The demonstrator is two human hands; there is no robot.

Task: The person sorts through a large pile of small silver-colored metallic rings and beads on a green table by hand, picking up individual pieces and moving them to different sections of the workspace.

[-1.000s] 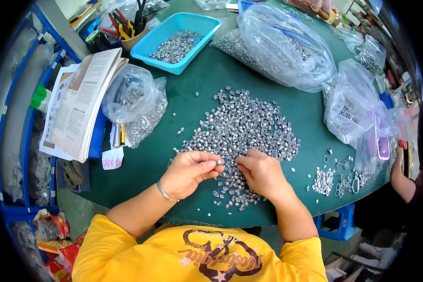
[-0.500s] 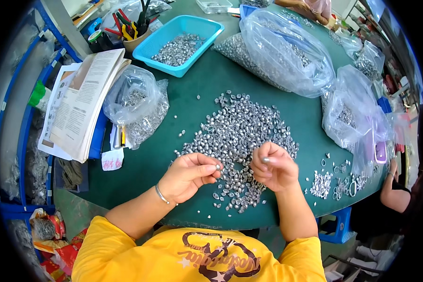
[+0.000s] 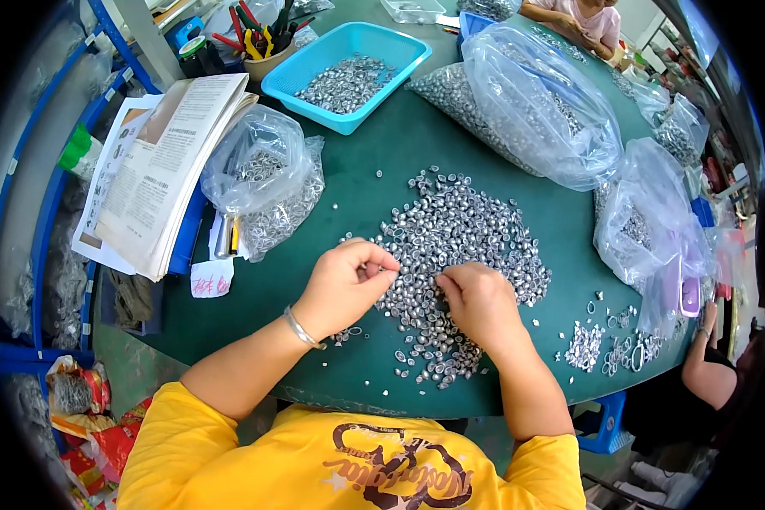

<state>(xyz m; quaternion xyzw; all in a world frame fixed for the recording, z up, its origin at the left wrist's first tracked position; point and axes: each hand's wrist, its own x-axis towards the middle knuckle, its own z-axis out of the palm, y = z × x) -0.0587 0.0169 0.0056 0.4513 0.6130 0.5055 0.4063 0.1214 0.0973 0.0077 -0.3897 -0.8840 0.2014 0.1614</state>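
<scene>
A heap of small silver oval metal pieces is spread over the green table. At its left edge is my left hand, thumb and fingertips pinched together; anything between them is too small to make out. My right hand is over the middle of the heap, palm down, with its fingers curled under and the thumb pointing at the left hand. The right fingertips are hidden, so what they grip cannot be seen. A short gap separates the two hands.
A blue basket of similar pieces stands at the back. Clear bags of pieces lie behind and right, another bag left beside stacked papers. Small piles sit right. A co-worker's arm shows at the right edge.
My right hand has rolled palm down and come down over the heap; the silver piece at its fingertips is hidden now. The piece in my left fingers no longer shows. The view has shifted slightly.
</scene>
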